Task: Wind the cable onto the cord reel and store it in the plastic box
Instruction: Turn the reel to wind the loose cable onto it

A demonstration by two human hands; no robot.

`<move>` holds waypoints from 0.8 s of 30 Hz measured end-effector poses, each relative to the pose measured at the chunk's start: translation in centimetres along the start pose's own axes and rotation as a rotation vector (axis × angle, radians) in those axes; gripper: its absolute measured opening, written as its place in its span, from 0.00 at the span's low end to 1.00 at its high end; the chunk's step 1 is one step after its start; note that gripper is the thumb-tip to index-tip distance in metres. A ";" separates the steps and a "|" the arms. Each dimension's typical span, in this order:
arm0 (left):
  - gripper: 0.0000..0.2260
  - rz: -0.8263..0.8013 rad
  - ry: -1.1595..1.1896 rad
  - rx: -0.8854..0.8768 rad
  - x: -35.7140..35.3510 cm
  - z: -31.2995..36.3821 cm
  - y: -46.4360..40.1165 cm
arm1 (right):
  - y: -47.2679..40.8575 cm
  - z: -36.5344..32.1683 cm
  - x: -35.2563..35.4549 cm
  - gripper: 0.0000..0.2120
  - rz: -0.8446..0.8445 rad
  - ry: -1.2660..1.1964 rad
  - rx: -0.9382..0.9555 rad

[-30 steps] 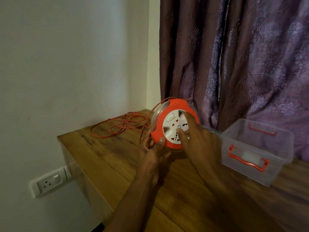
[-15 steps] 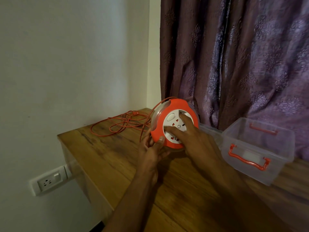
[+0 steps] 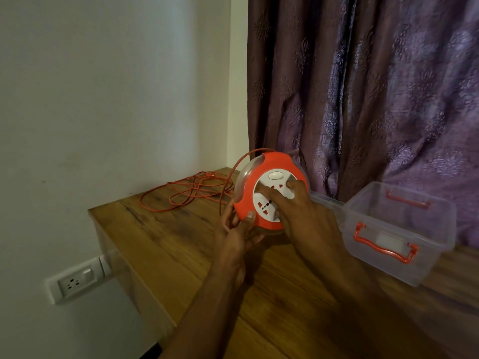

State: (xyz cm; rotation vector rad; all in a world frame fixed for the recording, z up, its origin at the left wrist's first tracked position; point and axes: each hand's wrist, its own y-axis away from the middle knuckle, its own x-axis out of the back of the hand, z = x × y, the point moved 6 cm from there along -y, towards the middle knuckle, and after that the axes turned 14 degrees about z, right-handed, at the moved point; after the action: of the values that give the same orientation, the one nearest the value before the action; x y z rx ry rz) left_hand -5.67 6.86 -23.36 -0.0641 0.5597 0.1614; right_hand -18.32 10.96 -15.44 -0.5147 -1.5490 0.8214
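At table centre: cord reel (image 3: 269, 189), orange rim and white socket face, standing on edge and tilting toward the camera.
Surface: wooden table (image 3: 166, 244) is running from 9 o'clock to 5 o'clock; grain and dark streaks showing.
Room: pale wall (image 3: 103, 86) at 10 o'clock, purple patterned curtain (image 3: 363, 86) hanging at 1 o'clock, wall socket (image 3: 77, 281) sitting below the table edge at 8 o'clock.
Left hand (image 3: 237, 237): gripping the reel's lower rim, thumb lying on the orange front.
Right hand (image 3: 303, 216): fingers are pressing on the white face; not closed around anything.
Cable (image 3: 191, 194): lying in loose orange loops at 11 o'clock of the reel, one strand arching over the reel top.
Plastic box (image 3: 399, 234): clear, open, orange handles, sitting at 3 o'clock, apart from the reel.
Hidden: reel's underside and its contact with the table are covered by the hands; wound turns inside the drum are hard to make out; both forearms are running out of frame at 6 o'clock.
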 end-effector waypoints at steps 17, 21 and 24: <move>0.31 -0.017 -0.010 -0.040 0.0 -0.1 -0.1 | -0.3 0.2 1.4 0.25 0.161 -0.114 -0.180; 0.29 0.019 0.032 -0.001 0.3 -0.2 -0.5 | -0.8 0.2 1.9 0.21 0.179 -0.030 -0.053; 0.27 0.021 0.031 -0.006 0.4 -0.2 -0.5 | -0.9 0.3 1.1 0.22 0.081 -0.059 0.005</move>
State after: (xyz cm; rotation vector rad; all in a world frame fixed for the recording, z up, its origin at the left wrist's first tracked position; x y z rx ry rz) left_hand -5.30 6.36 -23.74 -0.0670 0.5909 0.1829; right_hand -18.62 11.14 -13.98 -0.5571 -1.5884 0.9093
